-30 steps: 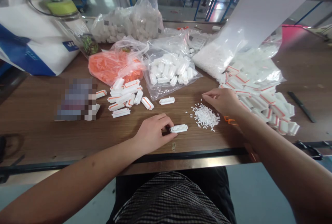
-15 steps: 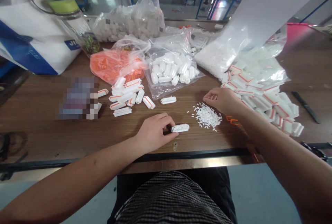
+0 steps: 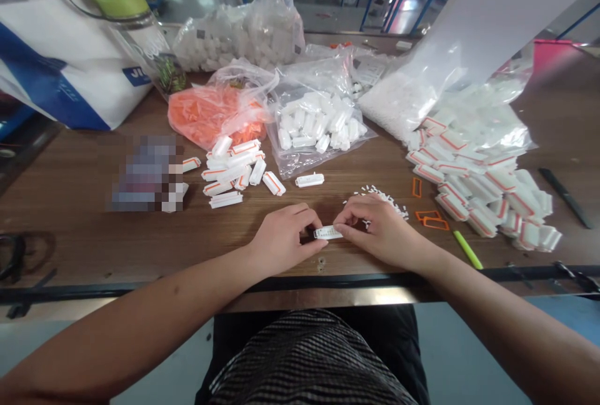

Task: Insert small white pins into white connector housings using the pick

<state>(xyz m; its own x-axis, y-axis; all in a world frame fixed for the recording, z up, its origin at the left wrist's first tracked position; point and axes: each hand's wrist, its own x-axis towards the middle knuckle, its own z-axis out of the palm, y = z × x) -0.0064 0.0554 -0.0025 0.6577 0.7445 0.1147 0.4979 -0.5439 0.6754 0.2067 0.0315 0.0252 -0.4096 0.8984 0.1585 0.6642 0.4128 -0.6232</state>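
My left hand (image 3: pixel 284 239) pinches the left end of a white plastic connector housing (image 3: pixel 325 232) with rows of small holes, low over the tabletop near its front edge. At the housing's right end, my right hand (image 3: pixel 387 235) has thumb and index finger pressed together; whatever lies between them is too small or hidden to make out. Behind that hand, a pile of tiny white plastic pegs (image 3: pixel 385 197) is partly covered. One more white housing (image 3: pixel 310 180) lies a little behind my hands. Thin orange rectangular frames (image 3: pixel 435 224) lie to the right.
White housings with orange edging are heaped at left (image 3: pixel 234 167) and right (image 3: pixel 482 189). Behind stand bags of orange parts (image 3: pixel 210 114), white housings (image 3: pixel 323 120) and white pegs (image 3: pixel 398 99). A lime-green stick (image 3: pixel 467 250), a dark blade-like tool (image 3: pixel 566 197) and a lidded bottle (image 3: pixel 145 36) are also present.
My right hand has moved left and nearer, from beyond the peg pile to the housing's right end. The left hand keeps its hold. The lime-green stick and more orange frames are now uncovered.
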